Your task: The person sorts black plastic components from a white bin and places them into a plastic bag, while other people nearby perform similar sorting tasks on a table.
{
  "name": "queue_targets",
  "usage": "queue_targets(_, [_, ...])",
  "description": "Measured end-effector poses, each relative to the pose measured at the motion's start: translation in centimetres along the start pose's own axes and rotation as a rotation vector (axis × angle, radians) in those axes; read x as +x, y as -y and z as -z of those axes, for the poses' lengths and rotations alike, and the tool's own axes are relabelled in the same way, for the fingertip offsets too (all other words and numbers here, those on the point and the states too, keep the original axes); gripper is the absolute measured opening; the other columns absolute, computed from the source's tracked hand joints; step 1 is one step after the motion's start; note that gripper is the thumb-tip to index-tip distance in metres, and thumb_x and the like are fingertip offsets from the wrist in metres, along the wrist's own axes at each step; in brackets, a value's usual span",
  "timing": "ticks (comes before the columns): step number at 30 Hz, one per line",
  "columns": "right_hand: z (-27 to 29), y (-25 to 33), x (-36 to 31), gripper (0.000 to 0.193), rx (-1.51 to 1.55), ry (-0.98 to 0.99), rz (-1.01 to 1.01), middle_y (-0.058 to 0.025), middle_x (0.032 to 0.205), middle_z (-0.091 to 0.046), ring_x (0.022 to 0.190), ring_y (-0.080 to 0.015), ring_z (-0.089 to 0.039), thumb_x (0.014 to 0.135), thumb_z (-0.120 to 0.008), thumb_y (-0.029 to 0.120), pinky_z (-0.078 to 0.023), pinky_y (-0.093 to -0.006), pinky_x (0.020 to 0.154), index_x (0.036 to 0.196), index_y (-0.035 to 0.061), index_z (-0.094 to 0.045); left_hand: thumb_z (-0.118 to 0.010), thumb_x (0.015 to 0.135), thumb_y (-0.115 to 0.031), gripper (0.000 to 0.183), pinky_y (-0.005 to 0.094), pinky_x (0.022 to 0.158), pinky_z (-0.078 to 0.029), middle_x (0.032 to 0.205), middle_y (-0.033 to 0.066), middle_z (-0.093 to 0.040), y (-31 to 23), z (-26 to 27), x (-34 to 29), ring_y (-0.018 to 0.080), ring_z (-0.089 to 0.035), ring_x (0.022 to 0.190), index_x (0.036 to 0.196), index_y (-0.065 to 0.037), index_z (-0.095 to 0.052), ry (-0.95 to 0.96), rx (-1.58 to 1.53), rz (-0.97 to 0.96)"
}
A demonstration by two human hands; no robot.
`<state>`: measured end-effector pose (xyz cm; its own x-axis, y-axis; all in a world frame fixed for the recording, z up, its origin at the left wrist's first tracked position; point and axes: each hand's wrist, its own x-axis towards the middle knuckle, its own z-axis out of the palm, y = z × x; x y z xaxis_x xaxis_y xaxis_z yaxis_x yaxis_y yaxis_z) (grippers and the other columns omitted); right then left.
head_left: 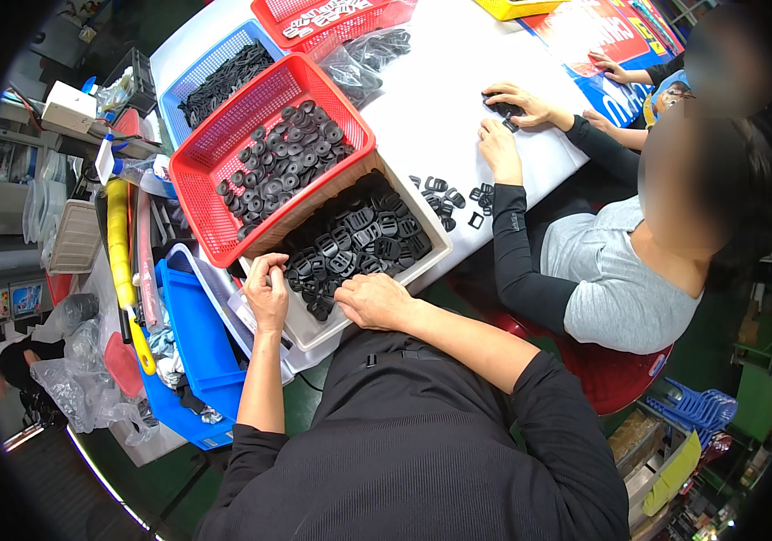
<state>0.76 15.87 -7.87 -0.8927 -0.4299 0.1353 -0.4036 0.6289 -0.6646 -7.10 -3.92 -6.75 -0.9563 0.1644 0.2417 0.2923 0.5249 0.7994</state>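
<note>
We cannot tell whether the bare left hand (pixel 266 288) or bare right hand (pixel 372 300), mid-frame, grips a black plastic buckle (pixel 361 219); some fingertips are hidden. Right and upper right, we find two people's heads (pixel 697 185) blurred. Top edge cuts off a yellow plastic basket (pixel 519 9).

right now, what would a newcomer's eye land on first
Probably the red basket of black discs, upper left of centre. Just below it in view, the person's left hand and right hand are at the near side of a pale bin of black buckles. A long yellow object stands out farther left.
</note>
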Motion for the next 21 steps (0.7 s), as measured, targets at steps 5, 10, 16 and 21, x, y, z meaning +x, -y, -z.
queue_targets(5, [-0.09,-0.02,0.01,0.014,-0.007,-0.007,0.007,-0.0100,0.078,-0.062,0.077,-0.0288,-0.064,0.082,-0.060,0.019,-0.052,-0.0409,0.068,0.080,0.0055,-0.059,-0.047,0.085,0.009,0.019,0.0237,0.065,-0.046,0.080,0.0050,-0.061,0.14,-0.02,-0.04,0.0112,-0.057,0.070,0.088,0.002,-0.064,0.000,-0.010,0.000])
queue_targets(10, [-0.14,-0.04,0.00,0.014,-0.005,-0.006,-0.001,-0.0099,0.078,-0.062,0.077,-0.0288,-0.064,0.082,-0.060,0.019,-0.052,-0.0411,0.068,0.080,0.0056,-0.059,-0.047,0.084,0.009,0.019,0.0239,0.065,-0.046,0.080,0.0053,-0.061,0.05,-0.02,0.01,0.0113,-0.057,0.069,0.087,0.002,-0.064,0.001,0.005,-0.005])
queue_targets(16, [-0.19,-0.06,0.03,0.014,0.007,-0.009,-0.002,-0.0101,0.079,-0.063,0.077,-0.0291,-0.064,0.082,-0.059,0.019,-0.052,-0.0413,0.069,0.081,0.0054,-0.060,-0.047,0.083,0.009,0.019,0.0239,0.065,-0.046,0.080,0.0054,-0.062,0.18,-0.05,-0.02,0.0114,-0.057,0.069,0.087,0.002,-0.064,-0.004,-0.008,0.005])
queue_targets(21, [-0.19,-0.06,0.06,0.014,0.002,0.009,-0.015,-0.0106,0.080,-0.063,0.078,-0.0294,-0.065,0.082,-0.059,0.020,-0.053,-0.0417,0.069,0.081,0.0052,-0.060,-0.047,0.083,0.009,0.019,0.0239,0.064,-0.046,0.080,0.0054,-0.062,-0.13,-0.02,0.02,0.0114,-0.057,0.069,0.087,0.002,-0.064,-0.005,-0.013,0.010])
